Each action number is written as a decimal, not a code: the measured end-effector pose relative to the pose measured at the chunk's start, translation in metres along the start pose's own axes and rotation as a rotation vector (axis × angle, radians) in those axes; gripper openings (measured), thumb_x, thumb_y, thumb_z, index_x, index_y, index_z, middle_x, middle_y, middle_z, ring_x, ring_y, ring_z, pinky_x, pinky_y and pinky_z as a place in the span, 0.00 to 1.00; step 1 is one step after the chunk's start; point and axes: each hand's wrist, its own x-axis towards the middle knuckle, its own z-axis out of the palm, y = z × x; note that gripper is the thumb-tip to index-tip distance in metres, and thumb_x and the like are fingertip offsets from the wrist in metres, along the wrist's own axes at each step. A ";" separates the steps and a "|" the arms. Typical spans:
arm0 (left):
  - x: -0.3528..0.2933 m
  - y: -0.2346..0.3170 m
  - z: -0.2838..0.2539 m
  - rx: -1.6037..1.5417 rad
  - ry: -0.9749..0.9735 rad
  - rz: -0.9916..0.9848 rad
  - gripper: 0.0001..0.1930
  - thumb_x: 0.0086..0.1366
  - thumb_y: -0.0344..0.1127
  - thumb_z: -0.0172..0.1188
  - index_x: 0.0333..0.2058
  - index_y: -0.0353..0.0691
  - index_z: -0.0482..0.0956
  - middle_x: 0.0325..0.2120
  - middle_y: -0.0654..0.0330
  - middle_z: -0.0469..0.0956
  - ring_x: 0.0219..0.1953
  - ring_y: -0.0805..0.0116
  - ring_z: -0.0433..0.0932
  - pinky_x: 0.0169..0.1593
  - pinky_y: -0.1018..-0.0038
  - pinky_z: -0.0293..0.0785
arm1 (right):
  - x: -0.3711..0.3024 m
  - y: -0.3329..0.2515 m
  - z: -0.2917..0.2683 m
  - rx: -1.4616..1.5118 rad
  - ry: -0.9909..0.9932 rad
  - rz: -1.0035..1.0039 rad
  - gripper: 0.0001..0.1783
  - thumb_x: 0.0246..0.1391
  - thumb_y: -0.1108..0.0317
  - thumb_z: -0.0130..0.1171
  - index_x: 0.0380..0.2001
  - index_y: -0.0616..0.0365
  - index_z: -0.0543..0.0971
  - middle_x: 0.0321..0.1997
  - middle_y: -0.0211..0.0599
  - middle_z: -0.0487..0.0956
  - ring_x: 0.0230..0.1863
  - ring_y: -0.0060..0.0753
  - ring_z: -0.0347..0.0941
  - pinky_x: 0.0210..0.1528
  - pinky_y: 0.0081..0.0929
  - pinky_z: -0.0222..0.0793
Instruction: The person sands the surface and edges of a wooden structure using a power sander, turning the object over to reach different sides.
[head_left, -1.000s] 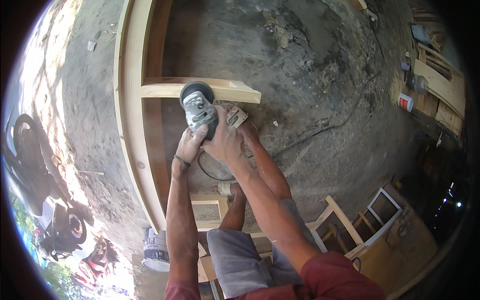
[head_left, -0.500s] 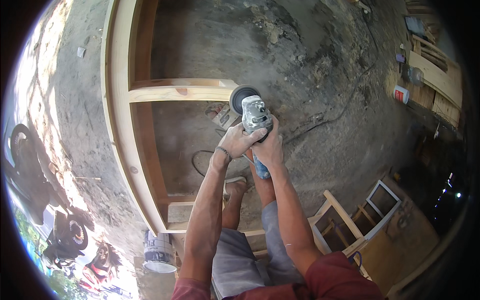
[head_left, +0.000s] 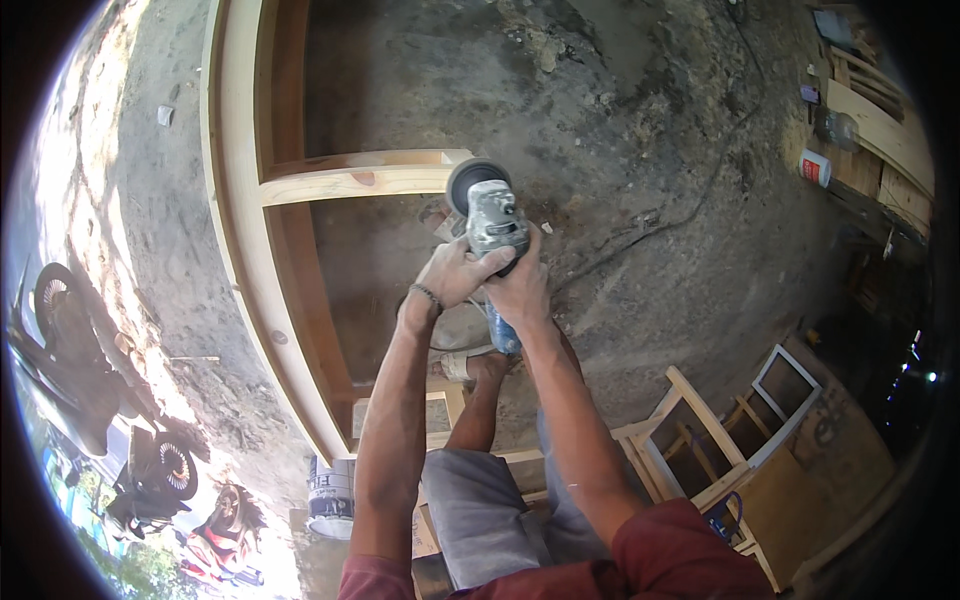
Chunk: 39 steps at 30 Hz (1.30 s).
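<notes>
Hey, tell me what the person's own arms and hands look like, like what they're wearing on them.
Both the left hand and right hand are bare, without gloves. A dark, braided-looking bracelet circles the left wrist. The sleeves are short and dark red, leaving the forearms uncovered.

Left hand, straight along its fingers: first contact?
The grey power tool, which the left hand already touches. Beyond it, the right hand looks next, though depth is unclear.
</notes>
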 end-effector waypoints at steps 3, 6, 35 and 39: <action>-0.015 -0.022 -0.023 -0.175 0.096 -0.004 0.34 0.64 0.61 0.63 0.49 0.29 0.81 0.39 0.46 0.86 0.43 0.61 0.85 0.48 0.65 0.79 | 0.001 -0.030 0.015 -0.038 -0.089 -0.060 0.53 0.44 0.50 0.76 0.67 0.56 0.57 0.40 0.64 0.83 0.43 0.68 0.82 0.45 0.57 0.78; -0.034 -0.046 -0.054 -0.344 0.212 0.015 0.32 0.66 0.58 0.63 0.48 0.27 0.81 0.38 0.56 0.84 0.40 0.71 0.79 0.46 0.69 0.77 | 0.003 -0.061 0.041 -0.072 -0.176 -0.161 0.52 0.46 0.49 0.73 0.67 0.56 0.56 0.36 0.61 0.83 0.39 0.65 0.83 0.42 0.54 0.80; 0.002 0.007 -0.006 -0.223 0.034 -0.011 0.34 0.59 0.58 0.67 0.51 0.32 0.79 0.39 0.42 0.85 0.45 0.47 0.85 0.51 0.61 0.78 | 0.023 -0.026 -0.020 -0.071 -0.153 -0.059 0.57 0.43 0.49 0.79 0.68 0.59 0.57 0.45 0.60 0.83 0.47 0.64 0.82 0.47 0.52 0.78; 0.008 0.021 0.006 -0.165 -0.007 -0.043 0.36 0.59 0.61 0.66 0.52 0.31 0.78 0.41 0.40 0.84 0.47 0.44 0.84 0.53 0.59 0.77 | 0.020 0.005 -0.020 -0.075 -0.043 -0.071 0.54 0.42 0.52 0.78 0.67 0.55 0.59 0.46 0.58 0.82 0.49 0.63 0.81 0.47 0.52 0.77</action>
